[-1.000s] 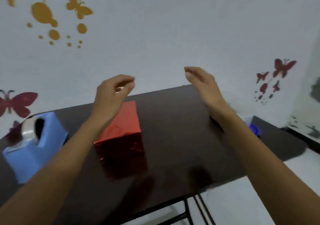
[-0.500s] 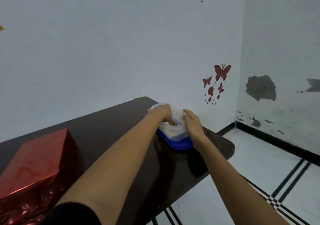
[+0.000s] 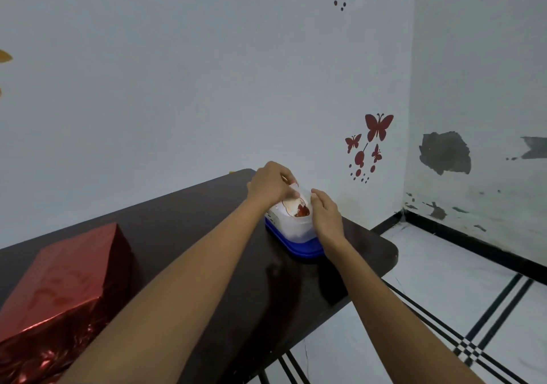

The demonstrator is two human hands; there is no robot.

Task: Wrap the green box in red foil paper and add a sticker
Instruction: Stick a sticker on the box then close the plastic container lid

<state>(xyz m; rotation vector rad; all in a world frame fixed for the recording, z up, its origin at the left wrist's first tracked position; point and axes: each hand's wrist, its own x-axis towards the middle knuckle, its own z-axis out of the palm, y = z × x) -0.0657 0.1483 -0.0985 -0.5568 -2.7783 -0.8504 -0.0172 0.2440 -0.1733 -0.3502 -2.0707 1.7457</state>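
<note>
A translucent plastic container (image 3: 288, 227) on a blue base (image 3: 305, 249) is being kept at the far right end of the dark table (image 3: 189, 221). A pale sheet printed with red figures, apparently a sticker sheet (image 3: 299, 206), is being held upright at its open top. Anything else inside is being hidden by the cloudy wall. The sheet's upper edge is being pinched between the thumb and curled fingers of the left hand (image 3: 270, 184), whose arm is being stretched across the table. The right hand (image 3: 325, 215) is being laid against the container's right side, fingers straight and pressed together, gripping nothing. The red foil-wrapped box (image 3: 62, 283) is being left at the table's near left, well apart from both hands.
</note>
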